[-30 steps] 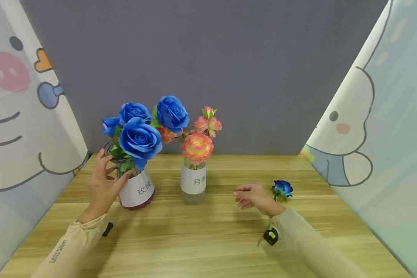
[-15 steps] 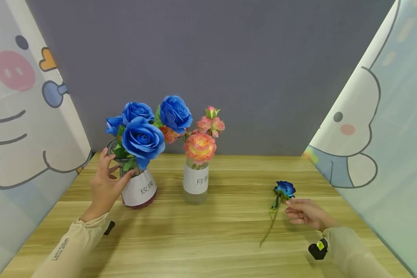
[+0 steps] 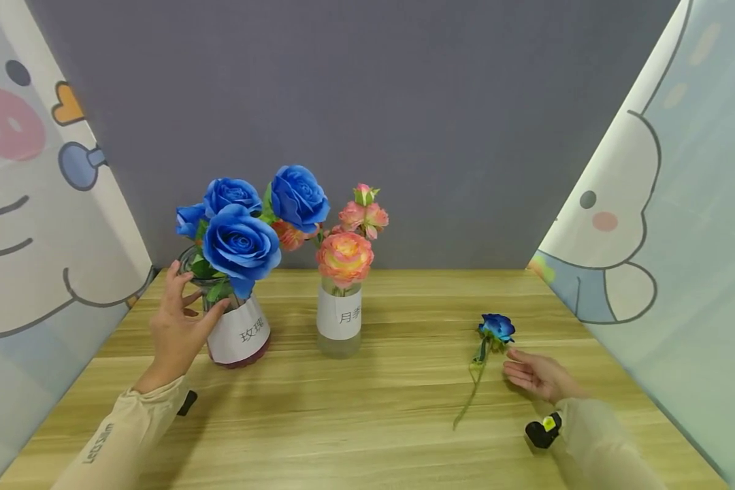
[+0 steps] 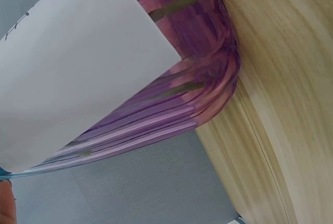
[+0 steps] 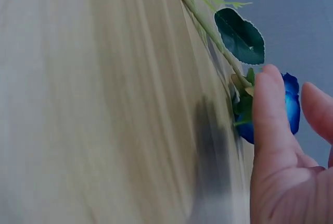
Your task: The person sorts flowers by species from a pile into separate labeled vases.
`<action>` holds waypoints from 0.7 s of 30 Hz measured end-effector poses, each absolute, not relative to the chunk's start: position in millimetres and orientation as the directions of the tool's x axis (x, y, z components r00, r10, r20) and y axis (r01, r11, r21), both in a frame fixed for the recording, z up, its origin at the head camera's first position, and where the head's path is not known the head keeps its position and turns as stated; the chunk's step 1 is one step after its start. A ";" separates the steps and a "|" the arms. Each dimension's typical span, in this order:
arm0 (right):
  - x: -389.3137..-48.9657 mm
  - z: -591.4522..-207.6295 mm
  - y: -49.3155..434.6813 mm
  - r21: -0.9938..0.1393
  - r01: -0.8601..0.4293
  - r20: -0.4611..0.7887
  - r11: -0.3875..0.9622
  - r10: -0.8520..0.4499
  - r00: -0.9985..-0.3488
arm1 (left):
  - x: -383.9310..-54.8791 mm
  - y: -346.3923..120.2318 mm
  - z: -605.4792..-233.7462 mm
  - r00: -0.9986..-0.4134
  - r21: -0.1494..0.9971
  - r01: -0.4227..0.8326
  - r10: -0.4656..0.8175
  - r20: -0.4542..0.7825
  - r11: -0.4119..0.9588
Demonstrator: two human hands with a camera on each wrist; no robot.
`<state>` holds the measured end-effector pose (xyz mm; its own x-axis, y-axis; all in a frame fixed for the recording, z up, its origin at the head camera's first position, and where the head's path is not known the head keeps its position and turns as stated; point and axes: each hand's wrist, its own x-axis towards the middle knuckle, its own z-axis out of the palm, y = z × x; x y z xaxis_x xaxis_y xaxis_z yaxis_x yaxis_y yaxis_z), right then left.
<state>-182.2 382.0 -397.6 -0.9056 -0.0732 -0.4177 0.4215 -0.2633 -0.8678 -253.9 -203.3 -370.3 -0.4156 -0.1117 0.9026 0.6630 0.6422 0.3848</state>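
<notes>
My left hand [image 3: 177, 333] holds the neck of a purple-based glass vase [image 3: 251, 358], thumb in front and fingers round the far side. A white paper label [image 4: 78, 73] with handwritten characters wraps the vase. Several blue roses [image 3: 242, 241] stand in it. On the table at the right lies a single blue rose [image 3: 497, 328] with a thin green stem and leaves. Just right of its head is my right hand [image 3: 539, 374], fingers loosely extended and holding nothing. In the right wrist view the thumb partly hides the rose's bloom.
A second glass vase [image 3: 339, 346], labelled in white paper, holds pink-orange flowers [image 3: 345, 258] in the middle of the wooden table [image 3: 367, 435]. Behind is a grey panel [image 3: 367, 122]. Cartoon-printed sheets [image 3: 704, 204] flank both sides.
My right hand has swung rightward past the single rose's stem and now sits right of its bloom. The left hand stays on its vase. The rose has not visibly moved.
</notes>
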 end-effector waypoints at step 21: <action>-213.1 -410.1 351.6 -0.851 0.525 -0.523 0.002 0.087 -0.848 | -252.7 -204.6 -370.0 -0.425 0.389 0.659 -0.108 0.899 0.644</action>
